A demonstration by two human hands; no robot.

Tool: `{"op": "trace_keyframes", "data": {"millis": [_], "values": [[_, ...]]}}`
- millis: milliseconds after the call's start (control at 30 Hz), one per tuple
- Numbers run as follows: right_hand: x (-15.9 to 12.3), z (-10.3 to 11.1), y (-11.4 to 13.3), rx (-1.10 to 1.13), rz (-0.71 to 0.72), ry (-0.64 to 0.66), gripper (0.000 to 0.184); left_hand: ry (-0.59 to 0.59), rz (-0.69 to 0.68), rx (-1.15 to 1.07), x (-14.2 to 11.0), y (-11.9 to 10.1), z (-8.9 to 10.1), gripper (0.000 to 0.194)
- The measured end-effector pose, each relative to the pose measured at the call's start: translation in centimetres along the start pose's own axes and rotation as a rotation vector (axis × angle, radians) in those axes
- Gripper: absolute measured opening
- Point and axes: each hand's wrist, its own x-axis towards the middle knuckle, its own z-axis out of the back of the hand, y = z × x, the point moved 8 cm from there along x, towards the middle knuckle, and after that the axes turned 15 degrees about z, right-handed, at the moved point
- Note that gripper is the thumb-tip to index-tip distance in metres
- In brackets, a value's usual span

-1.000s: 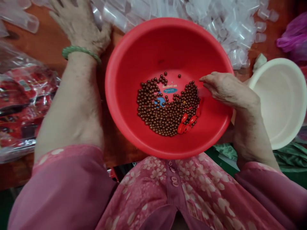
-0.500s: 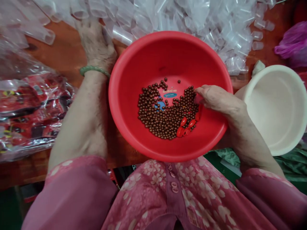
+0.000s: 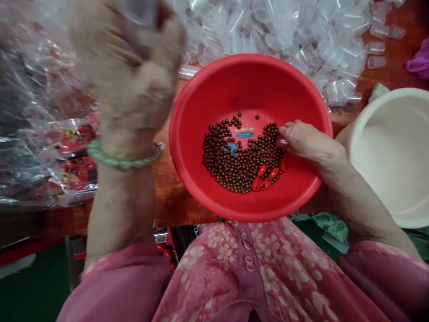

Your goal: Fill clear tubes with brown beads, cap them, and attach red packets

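My left hand [image 3: 134, 80], with a green bead bracelet [image 3: 122, 156] at its wrist, is raised and blurred. Its fingers curl round a clear plastic cup [image 3: 139, 10], only part of which shows. Inside the red basin [image 3: 248, 76], my right hand [image 3: 308, 141] reaches over the right side, fingers pinched at the edge of a heap of brown beads [image 3: 231, 165]. Something small and pinkish [image 3: 282, 142] shows under those fingertips; its kind is unclear. Several red caps [image 3: 262, 179] lie on the beads just below that hand.
A large pile of clear plastic cups [image 3: 284, 31] covers the table's back. Clear bags with red printed packets [image 3: 70, 174] lie at left. A cream bucket [image 3: 395, 156] stands at right, with a purple bag [image 3: 420, 58] behind it. The wooden table edge [image 3: 187, 217] runs in front of me.
My left hand has come up from the cup pile toward the camera, now with a cup in it. My right hand stays in the basin at the beads' edge. The view has shifted slightly.
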Motion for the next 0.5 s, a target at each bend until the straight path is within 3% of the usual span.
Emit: {"op": "trace_keyframes", "data": {"millis": [100, 167, 233, 300, 400, 500], "values": [[0.4, 0.0, 1.0, -0.025, 0.016, 0.018, 0.031, 0.194, 0.084, 0.085, -1.2, -5.1, -4.1, 0.022], [0.7, 0.2, 1.4, -0.023, 0.016, 0.026, 0.034, 0.415, 0.051, 0.171, -1.7, -6.5, -7.8, 0.022], [0.9, 0.3, 1.5, -0.004, 0.011, 0.046, 0.035, 0.584, -0.028, 0.311, -2.2, -6.8, -10.9, 0.026], [1.0, 0.8, 1.5, 0.032, 0.010, 0.049, 0.036, 0.680, -0.153, 0.427, -2.8, -6.8, -13.1, 0.032], [1.2, 2.0, 1.1, 0.103, 0.018, -0.004, 0.040, 0.777, -0.280, 0.459, -3.9, -6.5, -15.2, 0.034], [1.5, 2.4, 0.6, 0.265, 0.016, -0.025, 0.036, 0.804, -0.277, 0.406, -4.2, -5.9, -16.4, 0.031]]}}
